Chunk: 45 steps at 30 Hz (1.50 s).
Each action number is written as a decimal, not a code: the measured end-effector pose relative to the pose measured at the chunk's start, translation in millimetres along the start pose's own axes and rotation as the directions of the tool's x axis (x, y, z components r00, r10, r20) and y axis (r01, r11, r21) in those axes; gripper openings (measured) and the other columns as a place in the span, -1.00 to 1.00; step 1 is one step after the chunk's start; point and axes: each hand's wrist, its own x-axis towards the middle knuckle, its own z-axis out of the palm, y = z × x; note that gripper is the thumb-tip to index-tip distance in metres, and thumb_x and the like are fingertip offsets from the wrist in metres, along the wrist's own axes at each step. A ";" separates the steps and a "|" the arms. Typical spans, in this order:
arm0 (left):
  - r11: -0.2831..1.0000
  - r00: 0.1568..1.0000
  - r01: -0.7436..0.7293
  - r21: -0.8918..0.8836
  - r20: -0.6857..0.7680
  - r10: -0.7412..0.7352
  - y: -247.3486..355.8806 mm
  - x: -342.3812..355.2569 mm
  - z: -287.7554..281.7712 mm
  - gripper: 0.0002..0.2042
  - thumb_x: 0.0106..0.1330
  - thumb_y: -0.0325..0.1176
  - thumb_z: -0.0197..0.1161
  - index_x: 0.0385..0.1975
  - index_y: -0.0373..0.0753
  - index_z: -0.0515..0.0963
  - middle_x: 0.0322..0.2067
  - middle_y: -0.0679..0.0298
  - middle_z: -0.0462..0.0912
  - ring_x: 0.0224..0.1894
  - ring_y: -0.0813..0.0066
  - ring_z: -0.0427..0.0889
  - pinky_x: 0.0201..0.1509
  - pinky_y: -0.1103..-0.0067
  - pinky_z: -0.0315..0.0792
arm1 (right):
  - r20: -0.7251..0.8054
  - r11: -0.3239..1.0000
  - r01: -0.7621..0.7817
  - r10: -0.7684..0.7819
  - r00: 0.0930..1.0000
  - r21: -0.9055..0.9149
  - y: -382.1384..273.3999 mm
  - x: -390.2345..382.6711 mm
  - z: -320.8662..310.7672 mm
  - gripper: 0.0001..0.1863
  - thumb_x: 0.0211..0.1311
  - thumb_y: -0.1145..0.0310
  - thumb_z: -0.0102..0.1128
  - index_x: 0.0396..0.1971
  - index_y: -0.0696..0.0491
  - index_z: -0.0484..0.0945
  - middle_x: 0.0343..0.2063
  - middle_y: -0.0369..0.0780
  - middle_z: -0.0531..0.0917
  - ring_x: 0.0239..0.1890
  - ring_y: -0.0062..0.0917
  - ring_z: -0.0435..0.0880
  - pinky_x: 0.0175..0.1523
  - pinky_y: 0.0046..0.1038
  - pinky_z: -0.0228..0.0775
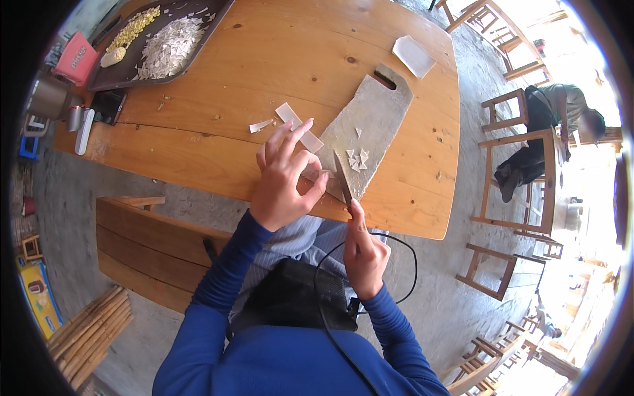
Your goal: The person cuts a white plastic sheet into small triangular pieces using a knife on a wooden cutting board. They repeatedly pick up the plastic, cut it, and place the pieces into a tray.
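A grey cutting board (376, 112) lies on the wooden table near its front edge, with several small pale triangular pieces (356, 160) on it. My left hand (281, 188) pinches a small pale piece (329, 173) at the board's left side, thumb and index together, other fingers raised. In my right hand (366, 257) is a knife (342, 173), its blade angled over the board beside the pinched piece. Flat pale strips (298, 127) lie left of the board, partly behind my left fingers, and a larger pale sheet (413, 56) lies beyond it.
A dark tray (198, 36) holds white flakes and yellow bits, beside a red container (72, 61), phone (105, 107) and metal cup (49, 99). A wooden bench (145, 251) stands at left, bamboo poles (92, 330) below it. Another person (555, 115) bends among chairs at right.
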 end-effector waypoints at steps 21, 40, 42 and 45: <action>0.997 1.000 -0.019 -0.069 0.008 0.020 -0.1 -1.4 -3.2 -0.91 0.04 -0.34 0.36 -0.52 -0.13 0.57 0.37 0.20 0.33 0.45 0.04 0.10 0.40 0.13 -0.09 | -0.064 0.988 0.041 -0.032 0.997 0.146 -10.9 3.4 0.6 -0.42 0.13 0.68 0.19 0.22 0.12 0.50 -0.75 -0.16 0.43 -0.79 -0.47 0.42 -0.57 -0.44 0.34; 0.997 1.000 -0.014 -0.072 0.005 0.015 0.5 -1.3 -3.5 -0.92 0.04 -0.37 0.38 -0.54 -0.12 0.59 0.36 0.21 0.35 0.44 0.04 0.12 0.41 0.15 -0.08 | -0.015 0.995 0.085 -0.085 0.996 0.059 -9.2 6.1 -6.2 -0.33 0.02 0.69 0.22 0.24 0.06 0.50 -0.81 -0.23 0.39 -0.78 -0.49 0.43 -0.56 -0.41 0.35; 0.997 1.000 -0.019 -0.071 0.004 0.019 0.5 -1.1 -3.3 -0.92 0.04 -0.37 0.38 -0.54 -0.12 0.59 0.36 0.20 0.35 0.44 0.04 0.12 0.40 0.16 -0.07 | -0.010 0.996 0.082 -0.082 0.997 0.041 -9.6 5.2 -5.5 -0.32 0.01 0.69 0.22 0.25 0.05 0.50 -0.81 -0.24 0.37 -0.79 -0.51 0.42 -0.57 -0.41 0.35; 0.998 1.000 -0.018 -0.063 0.010 0.019 0.9 -1.3 -3.8 -0.92 0.04 -0.37 0.38 -0.53 -0.13 0.59 0.36 0.21 0.35 0.44 0.04 0.12 0.41 0.17 -0.06 | -0.010 0.997 0.079 -0.079 0.997 -0.003 -10.8 2.6 -0.9 -0.31 0.01 0.68 0.22 0.26 0.04 0.49 -0.82 -0.27 0.34 -0.80 -0.52 0.38 -0.59 -0.41 0.32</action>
